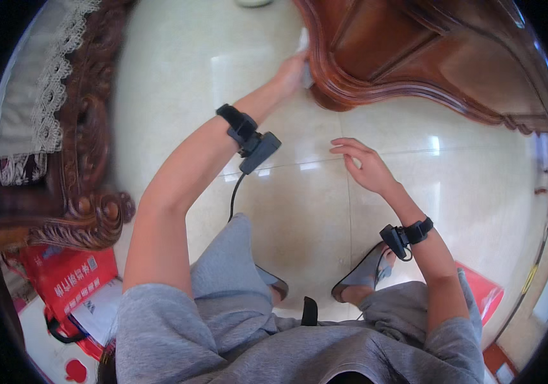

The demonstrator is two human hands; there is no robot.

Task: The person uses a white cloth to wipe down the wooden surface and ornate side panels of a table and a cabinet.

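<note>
My left hand (293, 72) reaches forward to the moulded edge of a dark reddish wooden cabinet (351, 91). In it is a pale cloth or wipe (308, 76), pressed against the curved side of the wood; the fingertips are partly hidden there. My right hand (365, 165) hovers over the tiled floor, holding nothing, its fingers loosely bent and apart. Each forearm carries a strapped black device, the left one (259, 151) with a cable, the right one (396, 240) near the wrist.
Carved wooden furniture (86, 144) with a lace-edged cover (53, 96) stands at the left. Below it lies a red bag (82, 273) bearing writing. A red item (485, 290) is on the floor at the right. My slippered feet rest on the glossy tiles (298, 216).
</note>
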